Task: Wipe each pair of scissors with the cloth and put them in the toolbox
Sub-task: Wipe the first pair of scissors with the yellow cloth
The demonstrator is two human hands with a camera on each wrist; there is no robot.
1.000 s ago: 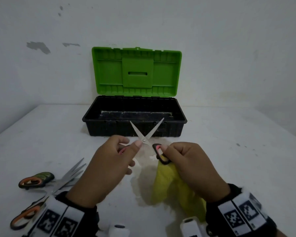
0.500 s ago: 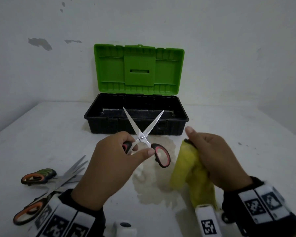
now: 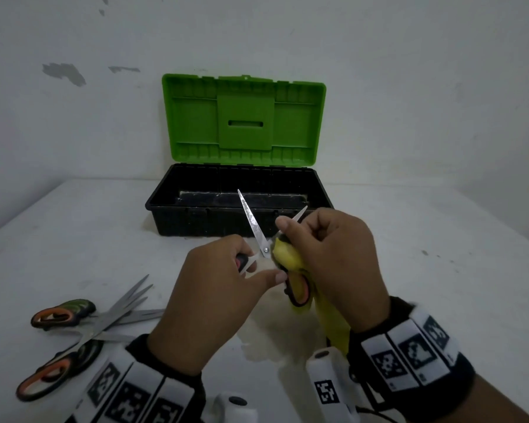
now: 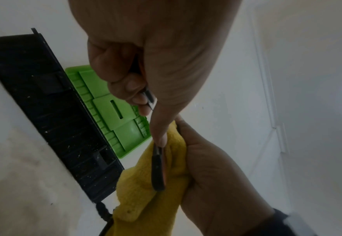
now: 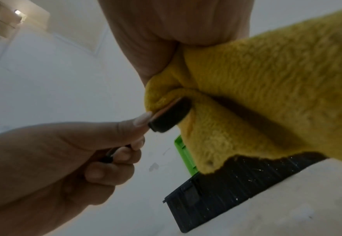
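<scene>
My left hand (image 3: 226, 288) grips one black-and-red handle of a small pair of scissors (image 3: 252, 222), its blades spread wide and pointing up. The thumb of that hand reaches to the other handle loop (image 4: 158, 169). My right hand (image 3: 327, 257) holds the yellow cloth (image 3: 333, 325) bunched around the right blade, whose tip (image 3: 301, 213) pokes out above the fingers. In the right wrist view the yellow cloth (image 5: 267, 89) folds over the black handle (image 5: 170, 118). The toolbox (image 3: 242, 218), black with a green lid (image 3: 243, 120) standing open, sits just behind the hands.
Two larger pairs of scissors with orange-and-dark handles (image 3: 60, 315) (image 3: 48, 375) lie crossed on the white table (image 3: 425, 300) at the front left. A pale stain (image 3: 266, 337) marks the table under the hands. A white wall rises behind the toolbox.
My right hand let go of the scissor handle, drew aside with the cloth, then came back and wrapped the cloth round the right blade. The left hand kept its grip and raised the scissors slightly.
</scene>
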